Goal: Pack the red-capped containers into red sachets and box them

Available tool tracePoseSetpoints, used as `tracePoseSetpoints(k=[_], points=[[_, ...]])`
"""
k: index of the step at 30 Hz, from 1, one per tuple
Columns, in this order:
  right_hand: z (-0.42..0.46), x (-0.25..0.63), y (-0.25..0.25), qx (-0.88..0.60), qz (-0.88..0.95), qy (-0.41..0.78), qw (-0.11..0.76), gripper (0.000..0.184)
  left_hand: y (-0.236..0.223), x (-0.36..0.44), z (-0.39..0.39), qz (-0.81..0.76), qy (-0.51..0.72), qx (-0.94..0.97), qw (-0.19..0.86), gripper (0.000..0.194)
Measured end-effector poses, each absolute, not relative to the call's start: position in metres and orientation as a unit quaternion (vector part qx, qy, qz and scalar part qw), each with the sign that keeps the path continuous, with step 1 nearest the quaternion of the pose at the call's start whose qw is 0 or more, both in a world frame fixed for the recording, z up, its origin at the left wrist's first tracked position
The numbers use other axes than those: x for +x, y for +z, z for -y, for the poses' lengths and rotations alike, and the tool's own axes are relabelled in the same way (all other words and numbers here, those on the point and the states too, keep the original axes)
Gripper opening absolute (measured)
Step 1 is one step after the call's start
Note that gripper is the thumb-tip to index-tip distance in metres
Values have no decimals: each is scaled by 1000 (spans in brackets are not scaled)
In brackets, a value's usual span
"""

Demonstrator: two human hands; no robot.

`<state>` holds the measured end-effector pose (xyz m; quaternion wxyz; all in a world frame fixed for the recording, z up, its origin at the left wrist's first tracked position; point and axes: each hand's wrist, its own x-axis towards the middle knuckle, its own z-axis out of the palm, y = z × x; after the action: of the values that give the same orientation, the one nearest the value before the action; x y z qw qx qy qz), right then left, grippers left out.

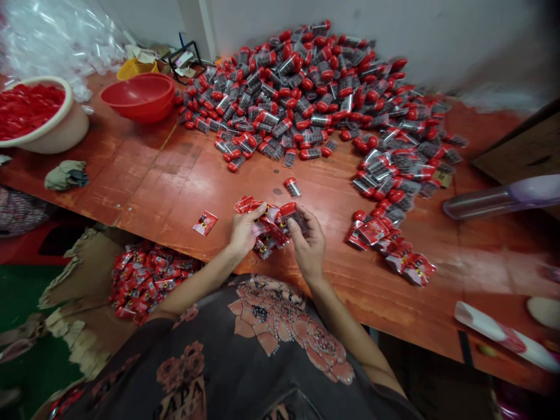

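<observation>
My left hand [244, 232] is closed, thumb on top, on a red printed wrapper [270, 214] just above the table. Between the fingers and thumb of my right hand [310, 244] is a small clear bottle with a red cap [287, 210] and dark contents. Its capped end is right beside the wrapper; whether it is inside the opening I cannot tell. More red wrappers [263, 248] lie under and between both hands. Just beyond them a single red-capped bottle [293, 187] rests on its own. One flat wrapper [205, 223] lies to the left.
A big heap of red-capped bottles [301, 99] covers the table's back. Filled packets [411, 265] lie at right, near a clear tube [481, 201]. Red bowls [137, 96] and a white tub [70, 125] stand at left. Below the edge, a cardboard box [94, 286] holds red packets.
</observation>
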<state>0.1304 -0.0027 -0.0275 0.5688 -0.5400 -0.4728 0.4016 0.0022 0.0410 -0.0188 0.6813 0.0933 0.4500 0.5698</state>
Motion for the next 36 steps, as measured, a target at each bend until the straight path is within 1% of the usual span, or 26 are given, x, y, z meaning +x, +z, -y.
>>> tracePoseSetpoints(k=[6,13,20,24,29,34,36], points=[[5,129,-27,-527,478,415,566,38,-21,2,-41,-459,574,94,671,27],[8,129,-30,-541,501,386,554,40,-18,3,-40,-469,573,112,663,28],[9,129,-31,-519,502,446,529,38,-13,4,-40,-468,601,145,632,24],[9,129,-27,-509,473,480,535,38,-11,-1,-39,-445,592,163,652,26],[7,134,-26,-522,462,487,527,32,-3,-4,-32,-428,551,192,690,27],[7,141,-27,-512,507,466,514,32,3,-3,-29,-432,550,214,682,29],[7,142,-24,-506,521,451,519,31,2,-4,-29,-432,559,227,671,33]])
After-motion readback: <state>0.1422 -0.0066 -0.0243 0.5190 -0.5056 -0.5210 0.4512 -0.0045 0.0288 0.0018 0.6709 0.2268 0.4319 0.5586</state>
